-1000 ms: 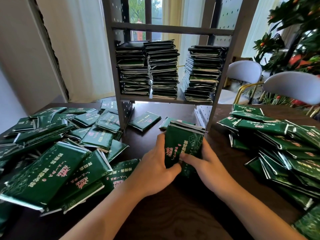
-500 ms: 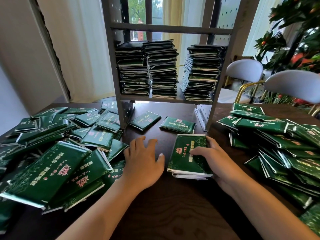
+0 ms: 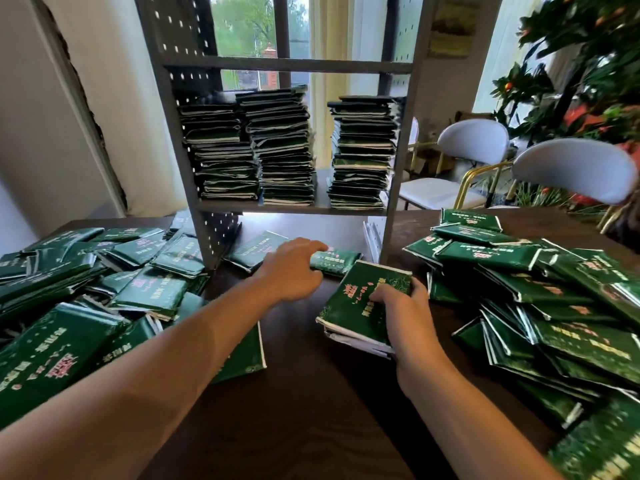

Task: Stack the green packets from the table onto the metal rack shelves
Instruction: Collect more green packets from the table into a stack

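My right hand (image 3: 405, 306) grips a small stack of green packets (image 3: 356, 306) lying flat on the dark table (image 3: 304, 417), fingers curled over its top and right edge. My left hand (image 3: 294, 268) reaches forward under the metal rack (image 3: 294, 208), its fingers stretched onto a single green packet (image 3: 337, 263) lying there. Another single packet (image 3: 254, 249) lies just left of that hand. Three tall stacks of packets (image 3: 284, 150) stand on the rack's lower shelf. The shelf above them holds nothing that I can see.
Loose packets lie heaped in a left pile (image 3: 86, 289) and a right pile (image 3: 554, 299) on the table. The rack's posts stand on the table at both sides of my left hand. Two white chairs (image 3: 571, 168) and a plant (image 3: 588, 64) stand behind, at the right.
Both hands held the small stack upright; it now lies flat under my right hand. My left hand let go and has moved forward onto the single packet under the rack.
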The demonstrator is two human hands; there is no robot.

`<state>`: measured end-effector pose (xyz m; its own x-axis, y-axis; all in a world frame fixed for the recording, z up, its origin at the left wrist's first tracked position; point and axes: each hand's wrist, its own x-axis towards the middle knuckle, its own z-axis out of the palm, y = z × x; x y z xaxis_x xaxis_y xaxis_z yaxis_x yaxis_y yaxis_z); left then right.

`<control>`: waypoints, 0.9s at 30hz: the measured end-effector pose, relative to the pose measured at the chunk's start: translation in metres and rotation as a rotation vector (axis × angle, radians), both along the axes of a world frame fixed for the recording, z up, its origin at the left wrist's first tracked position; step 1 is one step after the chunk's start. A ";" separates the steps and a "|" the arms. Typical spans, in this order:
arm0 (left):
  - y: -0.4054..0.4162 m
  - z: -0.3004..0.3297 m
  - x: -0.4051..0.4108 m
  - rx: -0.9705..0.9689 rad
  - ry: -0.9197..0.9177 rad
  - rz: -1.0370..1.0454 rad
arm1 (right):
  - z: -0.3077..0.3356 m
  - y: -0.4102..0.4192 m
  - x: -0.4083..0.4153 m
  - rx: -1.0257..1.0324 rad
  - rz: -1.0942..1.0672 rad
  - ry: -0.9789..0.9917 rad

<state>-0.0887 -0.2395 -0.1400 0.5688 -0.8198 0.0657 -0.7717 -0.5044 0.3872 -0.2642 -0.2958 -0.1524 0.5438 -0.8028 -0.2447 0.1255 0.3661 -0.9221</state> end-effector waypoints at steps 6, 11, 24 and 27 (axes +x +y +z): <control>-0.020 -0.010 0.015 0.296 -0.234 -0.118 | -0.006 -0.006 0.001 -0.004 -0.013 0.013; 0.010 0.000 -0.002 0.364 -0.514 -0.107 | -0.002 -0.005 0.003 -0.012 -0.006 0.029; 0.076 -0.005 -0.010 0.251 -0.207 -0.066 | 0.001 0.000 -0.001 -0.097 0.040 0.075; 0.078 0.003 -0.005 0.279 -0.108 0.005 | 0.001 0.000 -0.001 -0.119 0.055 0.081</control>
